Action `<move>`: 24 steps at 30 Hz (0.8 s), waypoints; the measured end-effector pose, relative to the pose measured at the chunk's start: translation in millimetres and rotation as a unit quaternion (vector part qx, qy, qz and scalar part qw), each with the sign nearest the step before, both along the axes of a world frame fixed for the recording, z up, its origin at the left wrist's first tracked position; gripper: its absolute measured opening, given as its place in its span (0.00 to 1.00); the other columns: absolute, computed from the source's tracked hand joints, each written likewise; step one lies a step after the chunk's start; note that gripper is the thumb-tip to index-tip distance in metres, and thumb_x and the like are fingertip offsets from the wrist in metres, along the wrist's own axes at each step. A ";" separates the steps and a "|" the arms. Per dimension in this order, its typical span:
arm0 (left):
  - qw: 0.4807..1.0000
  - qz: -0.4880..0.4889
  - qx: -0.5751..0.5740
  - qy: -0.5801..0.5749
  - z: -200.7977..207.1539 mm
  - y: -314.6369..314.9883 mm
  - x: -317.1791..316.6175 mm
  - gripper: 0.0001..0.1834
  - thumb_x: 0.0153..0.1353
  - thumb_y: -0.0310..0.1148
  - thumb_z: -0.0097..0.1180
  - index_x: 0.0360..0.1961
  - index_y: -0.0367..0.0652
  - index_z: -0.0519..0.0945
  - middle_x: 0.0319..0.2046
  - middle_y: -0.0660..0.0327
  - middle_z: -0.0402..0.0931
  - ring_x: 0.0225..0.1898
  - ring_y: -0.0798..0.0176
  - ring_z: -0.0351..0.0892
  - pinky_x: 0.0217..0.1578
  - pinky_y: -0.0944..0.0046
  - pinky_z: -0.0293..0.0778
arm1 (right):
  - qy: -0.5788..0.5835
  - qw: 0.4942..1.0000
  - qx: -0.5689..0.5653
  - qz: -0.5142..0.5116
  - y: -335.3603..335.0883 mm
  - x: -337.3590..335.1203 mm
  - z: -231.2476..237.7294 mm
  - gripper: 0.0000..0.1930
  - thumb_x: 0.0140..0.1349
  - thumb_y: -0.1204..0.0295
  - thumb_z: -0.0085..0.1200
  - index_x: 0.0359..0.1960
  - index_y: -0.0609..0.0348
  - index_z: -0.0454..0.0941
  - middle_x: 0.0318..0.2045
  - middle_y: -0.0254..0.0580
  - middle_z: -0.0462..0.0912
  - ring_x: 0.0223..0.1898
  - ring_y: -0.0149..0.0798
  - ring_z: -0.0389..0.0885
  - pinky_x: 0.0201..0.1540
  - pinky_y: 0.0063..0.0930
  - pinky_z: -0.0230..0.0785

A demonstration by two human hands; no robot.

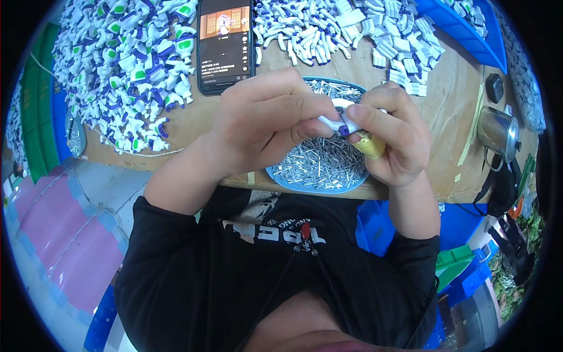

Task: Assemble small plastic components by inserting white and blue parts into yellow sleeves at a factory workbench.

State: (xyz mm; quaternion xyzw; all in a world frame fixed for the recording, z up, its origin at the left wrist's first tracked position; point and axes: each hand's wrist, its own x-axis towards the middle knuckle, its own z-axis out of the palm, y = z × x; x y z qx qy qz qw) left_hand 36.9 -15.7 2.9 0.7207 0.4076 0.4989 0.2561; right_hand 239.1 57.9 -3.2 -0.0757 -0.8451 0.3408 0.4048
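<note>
Close together over a blue tray point(275, 178) of small metal pins, my two hands pinch a small white plastic piece with a purple end point(344, 128). My left hand point(267, 120) grips it from the left between thumb and fingertips. From the right, the thumb and fingers of my right hand point(399, 132) press on it. Yellow tape point(370, 145) is wrapped round one finger of that hand. The fingers hide part of the piece, so whether it is one part or two joined ones I cannot tell.
A big heap of white, purple and green plastic parts point(126, 64) covers the table's left. White curved parts point(305, 32) and ribbed white pieces point(404, 44) lie at the back. A phone point(225, 50) lies between the heaps. At right stand a metal cup point(497, 132) and a blue bin point(492, 41).
</note>
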 end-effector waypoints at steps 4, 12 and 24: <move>0.999 -0.021 -0.046 -0.020 1.9 -0.2 -2.0 0.10 0.53 0.29 0.64 0.37 0.40 0.82 0.24 0.61 0.75 0.23 0.64 0.75 0.23 0.68 0.69 | 0.025 0.999 -0.033 -0.022 -2.6 -3.7 -3.1 0.18 0.44 0.79 0.62 0.41 0.63 0.80 0.29 0.44 0.76 0.25 0.38 0.73 0.25 0.27 0.64; 0.988 0.008 -0.136 -0.067 7.1 -4.6 3.3 0.07 0.58 0.28 0.60 0.35 0.36 0.81 0.23 0.60 0.76 0.21 0.69 0.73 0.22 0.72 0.66 | -0.047 0.992 -0.094 -0.065 -12.0 -8.8 4.8 0.20 0.46 0.69 0.64 0.42 0.60 0.76 0.27 0.43 0.75 0.24 0.40 0.73 0.26 0.31 0.63; 0.934 -0.028 -0.303 -0.186 7.7 -11.4 12.4 0.11 0.64 0.31 0.54 0.35 0.31 0.80 0.24 0.61 0.76 0.26 0.75 0.73 0.25 0.73 0.68 | -0.101 0.985 0.100 -0.096 -16.2 -7.0 -5.0 0.29 0.46 0.56 0.66 0.43 0.64 0.72 0.26 0.42 0.73 0.23 0.40 0.67 0.27 0.33 0.56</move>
